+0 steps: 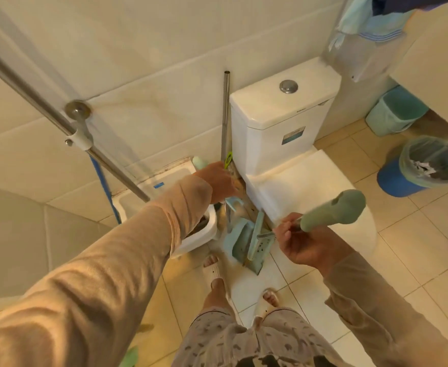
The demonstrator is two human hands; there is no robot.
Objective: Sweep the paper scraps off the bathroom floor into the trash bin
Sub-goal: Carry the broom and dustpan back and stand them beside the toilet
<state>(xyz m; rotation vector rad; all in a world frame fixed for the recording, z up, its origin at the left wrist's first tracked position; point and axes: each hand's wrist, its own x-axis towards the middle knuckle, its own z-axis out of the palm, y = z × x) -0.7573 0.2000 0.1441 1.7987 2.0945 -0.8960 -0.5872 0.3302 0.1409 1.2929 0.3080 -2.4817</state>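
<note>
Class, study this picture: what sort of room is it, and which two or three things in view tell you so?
A bathroom, probably in a home. The white toilet with a flush button on its cistern, the tiled wall and floor, and the lined blue trash bin near the toilet show it.

Right hand point(305, 245) gripping metal shaft of green-capped handle point(334, 210). Left hand point(217, 184) reaching beside upright metal pole point(226, 115), left of toilet point(283, 123); grasp unclear. Teal dustpan point(246, 242) standing between hands. Blue trash bin point(392, 181) sitting far right.
</note>
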